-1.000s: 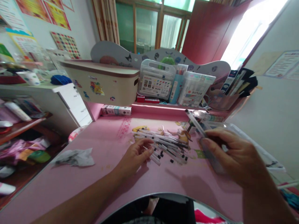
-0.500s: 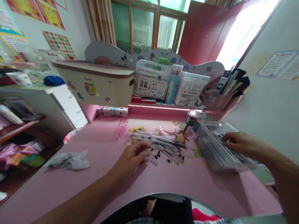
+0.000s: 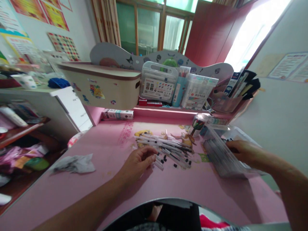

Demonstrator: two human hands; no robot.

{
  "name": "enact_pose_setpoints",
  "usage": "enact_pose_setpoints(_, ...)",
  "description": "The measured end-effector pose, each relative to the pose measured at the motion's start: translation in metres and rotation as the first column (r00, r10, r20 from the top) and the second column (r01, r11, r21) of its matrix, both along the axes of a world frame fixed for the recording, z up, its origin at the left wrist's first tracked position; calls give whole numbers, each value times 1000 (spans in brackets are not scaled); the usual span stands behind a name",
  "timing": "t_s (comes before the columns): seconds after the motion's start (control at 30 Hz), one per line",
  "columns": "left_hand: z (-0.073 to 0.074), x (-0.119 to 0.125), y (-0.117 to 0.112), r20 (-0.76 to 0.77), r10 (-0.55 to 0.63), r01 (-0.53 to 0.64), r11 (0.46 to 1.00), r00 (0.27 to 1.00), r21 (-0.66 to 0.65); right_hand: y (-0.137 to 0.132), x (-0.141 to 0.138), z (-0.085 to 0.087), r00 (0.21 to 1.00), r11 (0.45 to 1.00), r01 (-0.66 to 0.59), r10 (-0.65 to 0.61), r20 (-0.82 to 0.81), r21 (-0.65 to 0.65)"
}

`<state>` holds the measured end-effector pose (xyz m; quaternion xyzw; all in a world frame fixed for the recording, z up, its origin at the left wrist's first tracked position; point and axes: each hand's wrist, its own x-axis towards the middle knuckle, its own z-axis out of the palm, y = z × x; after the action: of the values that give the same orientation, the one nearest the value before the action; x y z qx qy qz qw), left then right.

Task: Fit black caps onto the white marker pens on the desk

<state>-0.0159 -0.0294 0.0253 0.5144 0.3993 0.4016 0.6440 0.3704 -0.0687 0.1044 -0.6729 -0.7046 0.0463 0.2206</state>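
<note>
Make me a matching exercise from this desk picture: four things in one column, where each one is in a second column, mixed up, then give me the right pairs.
Column one
1. left hand
2. right hand
3. crumpled paper
4. round tin

Column two
A. on the left part of the pink desk, apart from both hands
B. at the clear case on the right
C. just beyond the case's far end, with coloured pencils inside
D. fingers on the near edge of the pen pile

Pairs: 1-D, 2-B, 3-A, 4-C
</note>
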Motion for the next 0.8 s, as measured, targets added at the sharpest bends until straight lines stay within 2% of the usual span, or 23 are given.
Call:
enact_pose_setpoints(0.03, 0, 0, 0, -2, -4, 4, 1000, 1000, 9, 0, -2, 2, 998, 987, -61, 64, 19, -146)
enact_pose_setpoints(0.1, -1, 0, 0, -11, -13, 13, 1000, 1000, 19, 2, -5, 4, 988, 942, -127, 147, 43, -310)
enact_pose_setpoints(0.27, 1, -1, -2, -20, 1, -1, 1000, 1000, 5, 1, -6, 4, 985, 919, -163, 173, -5, -360)
enact_pose_setpoints(0.37, 0, 0, -4, -4, -5, 5, 1000, 1000, 5, -3, -7, 11, 993, 948, -107, 117, 15, -298)
enact_pose_setpoints(0.43, 0, 2, -6, 17, -2, 2, 1000, 1000, -15, -7, -13, 23, 995, 986, 41, -26, 95, -164)
enact_pose_setpoints(0.5, 1, 3, -9, 53, 19, -15, 998, 998, -63, -14, -27, 36, 974, 984, 179, -176, 144, -10)
enact_pose_setpoints(0.53, 2, 4, -10, 69, 30, -24, 995, 997, -92, -17, -38, 43, 967, 977, 208, -214, 139, 56)
enact_pose_setpoints(0.57, 3, 4, -11, 79, 37, -28, 993, 996, -118, -20, -49, 48, 969, 974, 200, -213, 125, 104)
enact_pose_setpoints(0.63, 5, 5, -12, 86, 45, -31, 988, 995, -152, -22, -75, 54, 987, 982, 108, -124, 100, 153)
enact_pose_setpoints(0.7, 5, 5, -12, 95, 55, -38, 984, 994, -173, -17, -99, 52, 995, 995, -28, 18, 100, 98)
enact_pose_setpoints(0.8, 4, 6, -9, 131, 87, -58, 977, 988, -207, 6, -126, 37, 975, 984, -179, 179, 130, -16)
